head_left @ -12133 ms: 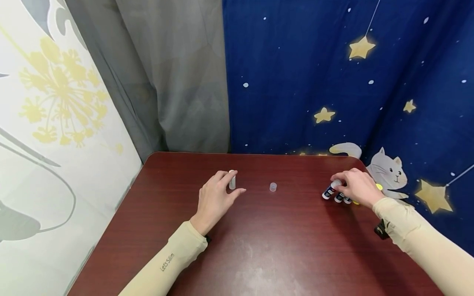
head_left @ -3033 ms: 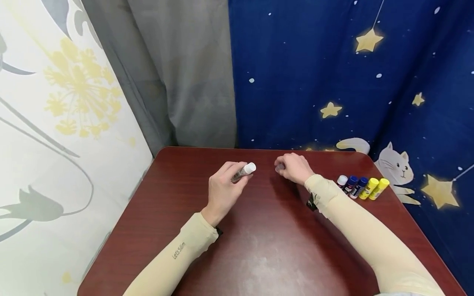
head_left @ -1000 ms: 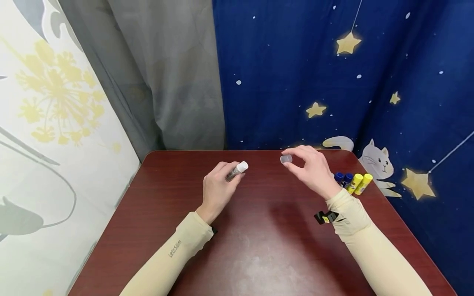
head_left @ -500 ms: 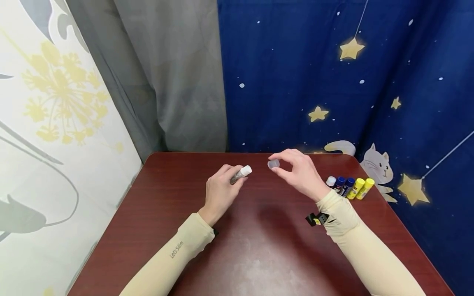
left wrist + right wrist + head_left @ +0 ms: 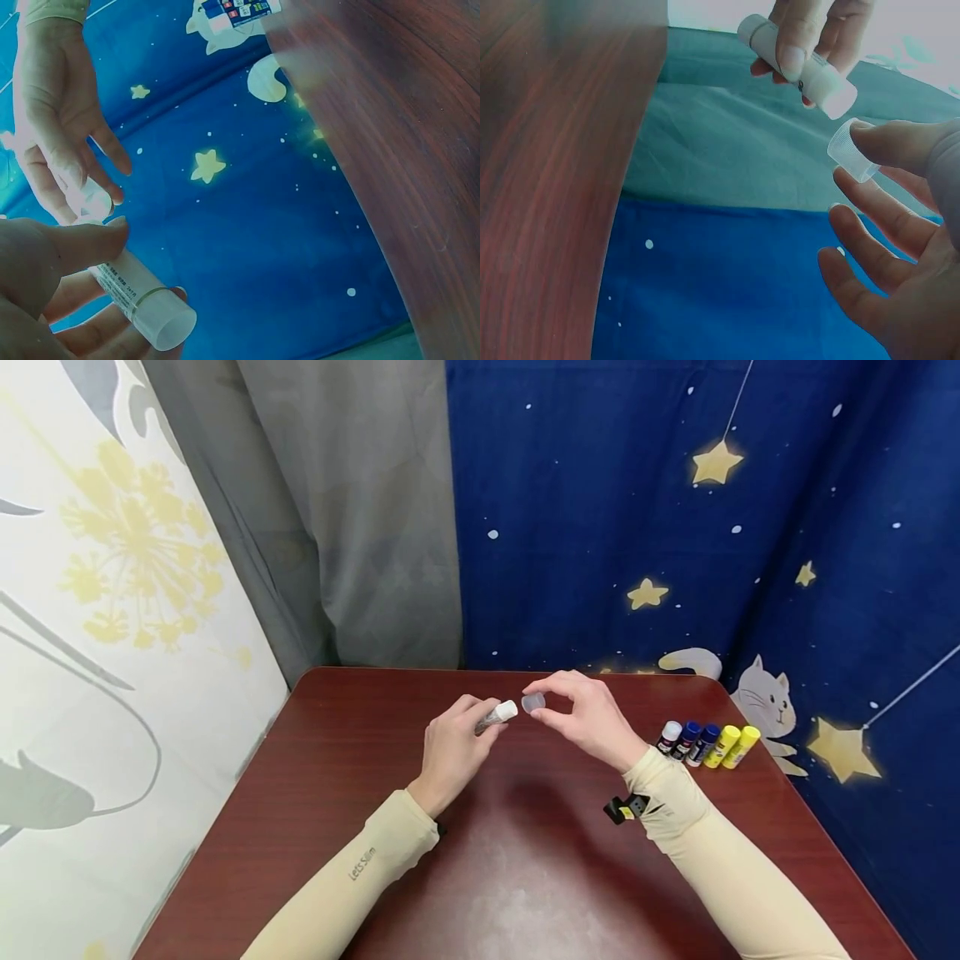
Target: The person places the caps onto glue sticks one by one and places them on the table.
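Note:
My left hand [image 5: 453, 752] grips a white glue stick [image 5: 501, 713] above the table, its white end tilted up toward the right. Small print runs along the barrel [image 5: 124, 283] in the left wrist view. Between the thumb and a finger of my right hand [image 5: 592, 720] is a clear ribbed cap [image 5: 533, 702]. In the right wrist view the cap [image 5: 850, 156] sits just off the uncapped end of the glue stick [image 5: 831, 88], with a narrow gap between them. The other right fingers are spread.
On the right side of the dark red table [image 5: 420, 693] stands a row of other glue sticks: a white-capped one [image 5: 670, 737], two blue ones [image 5: 703, 744] and two yellow ones [image 5: 731, 747]. A starry blue curtain [image 5: 570, 527] hangs behind the table.
The glue stick and cap, both on the table 12 seconds ago, are now held up. Over the last second my right hand has moved left, bringing the cap close to the glue stick's end.

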Demonstrator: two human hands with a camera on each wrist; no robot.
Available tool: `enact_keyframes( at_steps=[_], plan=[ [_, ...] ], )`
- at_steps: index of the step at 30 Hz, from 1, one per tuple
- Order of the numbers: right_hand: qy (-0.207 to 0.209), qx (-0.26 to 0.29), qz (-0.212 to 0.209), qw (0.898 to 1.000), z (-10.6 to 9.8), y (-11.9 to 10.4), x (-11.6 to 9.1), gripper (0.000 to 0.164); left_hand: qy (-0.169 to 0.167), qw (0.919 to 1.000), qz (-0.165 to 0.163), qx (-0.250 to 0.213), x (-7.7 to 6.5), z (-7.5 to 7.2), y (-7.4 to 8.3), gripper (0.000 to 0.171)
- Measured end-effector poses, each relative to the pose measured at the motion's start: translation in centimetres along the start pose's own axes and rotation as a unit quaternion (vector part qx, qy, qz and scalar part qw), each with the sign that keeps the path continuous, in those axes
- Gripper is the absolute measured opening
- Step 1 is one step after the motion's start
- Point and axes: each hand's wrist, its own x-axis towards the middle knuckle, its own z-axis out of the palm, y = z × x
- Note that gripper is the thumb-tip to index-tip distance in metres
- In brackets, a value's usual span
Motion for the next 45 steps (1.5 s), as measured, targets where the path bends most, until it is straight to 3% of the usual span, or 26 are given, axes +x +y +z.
enact_keyframes(
  at_steps=[19,45],
  plan=[
    [-0.017,0.032,0.012,0.999,0.9,-0.6,-0.1,0.031,-0.031,0.9995,0.001,0.006,0.0,0.1,0.4,0.029],
    [-0.026,0.039,0.009,0.999,2.0,-0.5,-0.3,0.030,-0.026,0.9996,0.012,0.006,-0.4,0.2,0.5,0.026]
  ],
)
